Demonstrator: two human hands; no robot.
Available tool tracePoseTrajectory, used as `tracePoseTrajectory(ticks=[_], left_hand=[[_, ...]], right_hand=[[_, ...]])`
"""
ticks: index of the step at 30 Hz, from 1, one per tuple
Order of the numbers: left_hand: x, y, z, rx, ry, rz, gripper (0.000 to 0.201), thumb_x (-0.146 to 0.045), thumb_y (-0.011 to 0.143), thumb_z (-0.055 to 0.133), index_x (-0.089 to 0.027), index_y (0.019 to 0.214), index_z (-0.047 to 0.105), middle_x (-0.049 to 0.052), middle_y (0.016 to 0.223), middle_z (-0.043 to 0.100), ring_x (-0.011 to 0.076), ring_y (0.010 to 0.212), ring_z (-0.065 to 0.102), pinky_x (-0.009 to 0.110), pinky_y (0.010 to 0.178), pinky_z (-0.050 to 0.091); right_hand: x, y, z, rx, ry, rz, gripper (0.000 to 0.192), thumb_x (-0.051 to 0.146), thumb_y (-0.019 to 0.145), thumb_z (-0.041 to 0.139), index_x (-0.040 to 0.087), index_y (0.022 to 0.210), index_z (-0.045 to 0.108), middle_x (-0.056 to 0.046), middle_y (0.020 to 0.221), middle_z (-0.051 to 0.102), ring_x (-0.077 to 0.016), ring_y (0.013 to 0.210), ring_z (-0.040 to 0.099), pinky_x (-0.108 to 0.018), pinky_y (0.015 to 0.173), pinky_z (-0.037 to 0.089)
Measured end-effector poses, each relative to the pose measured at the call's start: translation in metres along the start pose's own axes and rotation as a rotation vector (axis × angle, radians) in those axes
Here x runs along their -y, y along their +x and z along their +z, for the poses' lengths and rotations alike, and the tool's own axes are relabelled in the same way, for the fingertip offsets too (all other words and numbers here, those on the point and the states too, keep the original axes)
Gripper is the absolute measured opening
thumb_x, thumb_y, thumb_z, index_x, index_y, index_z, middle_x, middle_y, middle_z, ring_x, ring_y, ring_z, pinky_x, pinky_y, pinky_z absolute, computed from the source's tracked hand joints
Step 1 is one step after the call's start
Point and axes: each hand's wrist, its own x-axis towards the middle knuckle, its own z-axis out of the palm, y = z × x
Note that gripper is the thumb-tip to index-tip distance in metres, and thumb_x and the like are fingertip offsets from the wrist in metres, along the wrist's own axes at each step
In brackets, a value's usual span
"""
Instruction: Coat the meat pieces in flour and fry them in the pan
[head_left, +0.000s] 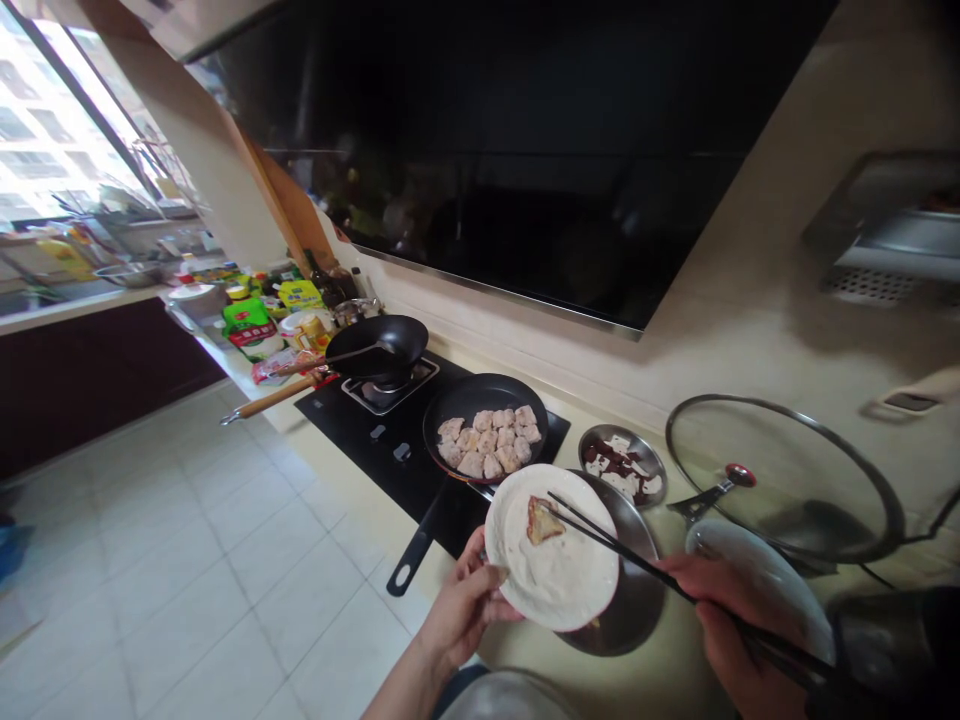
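Observation:
My left hand (472, 600) grips the rim of a white plate (577, 590) spread with pale flour. On the flour lies a browned piece of food (541, 522), partly uncoated. My right hand (724, 620) holds a pair of black chopsticks (645, 567), their tips at that piece. The plate is held above a round metal tray (645, 610), covering part of it. Just beyond the plate, a black frying pan (433, 440) sits on the stove with several flour-coated pieces (487, 440) in it.
A wok (409, 335) with a wooden handle stands on the far burner. Right of the pan are a metal bowl (626, 440) with dark and white pieces and a large glass lid (810, 450) leaning on the wall. A range hood (510, 150) overhangs the stove. Seasoning packets (255, 330) crowd the far counter.

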Motion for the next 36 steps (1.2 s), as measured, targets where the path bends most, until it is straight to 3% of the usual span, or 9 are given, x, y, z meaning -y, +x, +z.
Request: tracePoseTrajectory(ticks=[4,9,13,19,24,27,31,36], left_hand=[[0.0,0.003,0.002,-0.014,0.009,0.012,0.057,-0.011,0.066,0.071,-0.02,0.118,0.05,0.002,0.081,0.068,0.0158,0.055,0.067,0.026,0.049,0.059],[-0.005,0.006,0.008,-0.054,0.024,0.013,0.056,-0.011,0.065,0.071,-0.02,0.117,0.051,0.001,0.079,0.068,0.0146,0.054,0.066,0.026,0.048,0.059],[-0.008,0.017,0.018,-0.058,0.031,0.04,0.06,-0.008,0.062,0.068,-0.019,0.118,0.049,0.002,0.08,0.068,0.0146,0.054,0.066,0.024,0.046,0.058],[-0.001,0.029,0.022,-0.1,0.0,0.077,0.057,-0.01,0.063,0.069,-0.02,0.115,0.048,0.0,0.08,0.066,0.0144,0.056,0.065,0.027,0.049,0.06],[0.007,0.026,0.023,-0.114,-0.019,0.065,0.061,-0.011,0.065,0.069,-0.02,0.119,0.045,-0.001,0.075,0.064,0.0129,0.055,0.064,0.022,0.047,0.056],[0.009,0.024,0.022,-0.124,-0.019,0.059,0.062,-0.011,0.065,0.069,-0.02,0.121,0.044,-0.001,0.073,0.064,0.0131,0.054,0.064,0.021,0.047,0.056],[0.009,0.021,0.021,-0.144,-0.03,0.055,0.062,-0.011,0.063,0.071,-0.021,0.119,0.045,-0.001,0.074,0.066,0.0135,0.054,0.065,0.022,0.047,0.056],[0.009,0.018,0.02,-0.154,-0.027,0.061,0.059,-0.012,0.064,0.071,-0.02,0.117,0.047,0.002,0.08,0.068,0.0142,0.056,0.066,0.023,0.049,0.057]], right_hand=[[0.004,-0.003,-0.01,0.021,-0.011,0.013,0.011,0.021,0.09,0.054,0.023,0.088,0.065,-0.002,0.083,0.074,-0.0173,0.073,0.071,-0.027,0.067,0.06],[0.007,-0.01,-0.018,-0.137,-0.06,0.18,0.015,0.022,0.091,0.05,0.022,0.087,0.064,-0.003,0.079,0.073,-0.0195,0.07,0.07,-0.03,0.064,0.059],[0.007,-0.008,-0.013,-0.209,-0.025,0.137,0.015,0.022,0.091,0.049,0.021,0.083,0.062,-0.002,0.074,0.071,-0.0172,0.066,0.068,-0.028,0.061,0.058],[0.016,-0.01,-0.008,-0.108,-0.06,0.075,0.015,0.025,0.094,0.049,0.022,0.088,0.063,-0.003,0.084,0.073,-0.0174,0.076,0.07,-0.028,0.069,0.059],[0.026,-0.017,0.011,0.057,-0.117,-0.223,0.024,0.039,0.096,0.05,0.02,0.092,0.064,-0.003,0.083,0.073,-0.0151,0.082,0.072,-0.022,0.073,0.06],[0.033,-0.02,0.025,0.108,-0.234,-0.353,0.019,0.03,0.096,0.052,0.018,0.089,0.064,-0.002,0.08,0.073,-0.013,0.084,0.072,-0.019,0.079,0.057],[0.038,-0.02,0.034,0.133,-0.319,-0.406,0.018,0.017,0.096,0.049,0.017,0.086,0.064,-0.004,0.08,0.074,-0.0137,0.086,0.072,-0.021,0.08,0.056],[0.029,-0.01,0.025,0.206,-0.262,-0.399,0.012,0.017,0.091,0.054,0.02,0.093,0.065,-0.003,0.083,0.074,-0.0159,0.087,0.073,-0.022,0.082,0.058]])
